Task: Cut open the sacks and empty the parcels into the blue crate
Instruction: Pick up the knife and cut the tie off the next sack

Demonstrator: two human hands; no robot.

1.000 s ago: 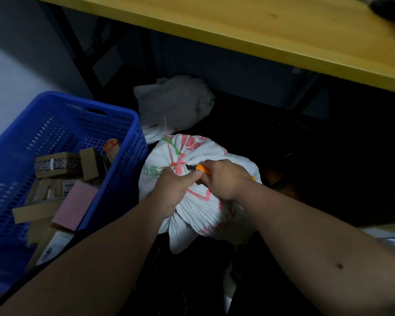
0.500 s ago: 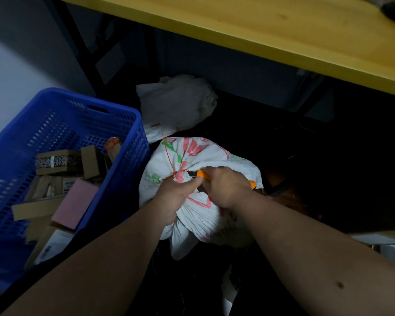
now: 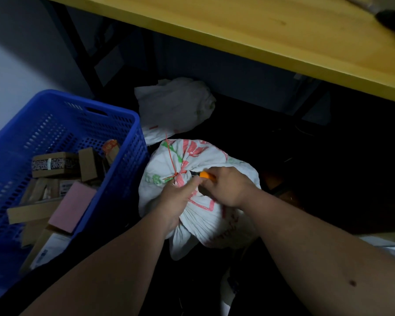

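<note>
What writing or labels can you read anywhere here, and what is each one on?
None can be read for certain.
Tied sack: red and green printed characters, crumpled, unreadable.
Brown box in the blue crate: black-and-white patterned band, too blurred.
White label on a lower parcel: too small.

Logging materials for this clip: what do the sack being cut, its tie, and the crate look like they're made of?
Sack: looks like woven plastic fabric, matt white with red and green print; it gathers in fine pleats. Tie: thin red strip, probably a plastic zip tie, since its tail stands stiffly up. Crate: moulded blue plastic, slightly glossy, with perforated walls and a handle slot.
</note>
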